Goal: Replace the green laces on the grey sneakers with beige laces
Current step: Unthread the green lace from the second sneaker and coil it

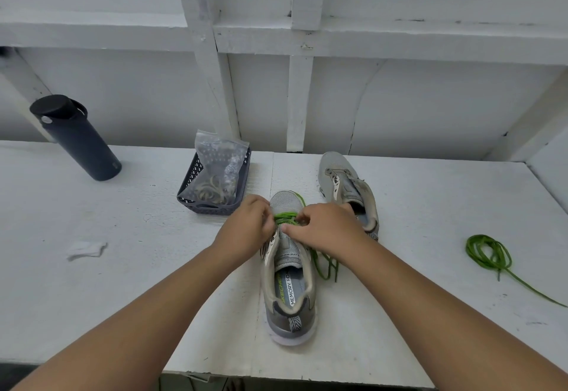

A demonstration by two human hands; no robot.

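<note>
A grey sneaker (289, 286) lies in the middle of the table, toe pointing away from me. Its green lace (285, 217) still crosses the lowest eyelets, and loose green ends (327, 264) trail off its right side. My left hand (249, 227) pinches the lace at the left eyelets. My right hand (325, 231) pinches it from the right. The second grey sneaker (344, 181) stands behind on the right with no lace in it. Another green lace (491, 255) lies coiled at the far right. Beige laces (212, 192) sit in a clear bag inside a dark basket (192, 181).
A dark bottle (76, 138) stands at the back left. A crumpled white scrap (86, 249) lies on the left of the white table (123, 267). A white wall with shelf framing rises right behind the table. The table's front edge runs just below the near sneaker's heel.
</note>
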